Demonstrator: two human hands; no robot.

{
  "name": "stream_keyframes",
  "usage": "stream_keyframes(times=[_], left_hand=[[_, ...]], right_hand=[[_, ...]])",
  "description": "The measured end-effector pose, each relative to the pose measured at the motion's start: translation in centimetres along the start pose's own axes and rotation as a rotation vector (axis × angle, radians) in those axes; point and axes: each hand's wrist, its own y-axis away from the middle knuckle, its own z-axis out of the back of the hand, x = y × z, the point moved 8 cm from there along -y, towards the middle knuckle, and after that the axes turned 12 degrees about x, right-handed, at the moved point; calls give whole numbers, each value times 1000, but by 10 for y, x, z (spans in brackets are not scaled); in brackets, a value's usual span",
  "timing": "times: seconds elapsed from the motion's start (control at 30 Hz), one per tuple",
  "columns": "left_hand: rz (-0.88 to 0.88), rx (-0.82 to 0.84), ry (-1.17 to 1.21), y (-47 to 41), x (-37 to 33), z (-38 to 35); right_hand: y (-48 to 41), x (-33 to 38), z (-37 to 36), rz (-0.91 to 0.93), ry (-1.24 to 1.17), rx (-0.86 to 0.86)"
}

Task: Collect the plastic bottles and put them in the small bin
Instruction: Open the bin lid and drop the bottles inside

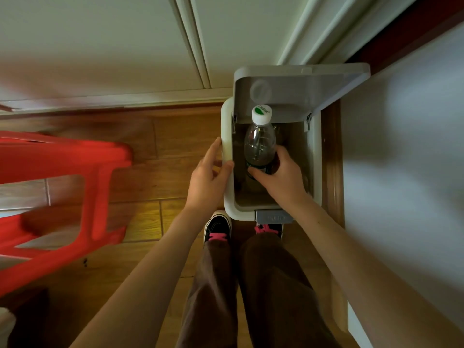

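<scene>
A small white pedal bin (316,156) stands on the wooden floor against the wall, its lid (301,94) raised. A clear plastic bottle (259,141) with a white and green cap points away from me over the bin's opening. My right hand (281,177) grips the bottle around its lower, labelled part, inside the bin's mouth. My left hand (208,177) rests on the bin's left rim, thumb over the edge and fingers along the outside. The bin's inside is dark and I cannot make out what lies at the bottom.
A red plastic stool (62,197) stands to the left, blurred. A white wall or cabinet side (401,172) runs close along the bin's right. White panelled doors (125,46) lie ahead. My right shoe (268,228) sits at the grey pedal (275,217); the left shoe (217,227) is beside it.
</scene>
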Motion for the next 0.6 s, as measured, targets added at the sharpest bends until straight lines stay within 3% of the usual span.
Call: stream_keyframes(times=[0.23,0.4,0.6], left_hand=[[-13,3,-8,-1,2,0],[14,3,4,2,0,-1],[72,-55,-203,42,-50,11]], right_hand=[[-15,-15,-12,-41,5,18],[-7,-3,-3,-12,-16,-87],[53,42,39,-4,-89,-123]])
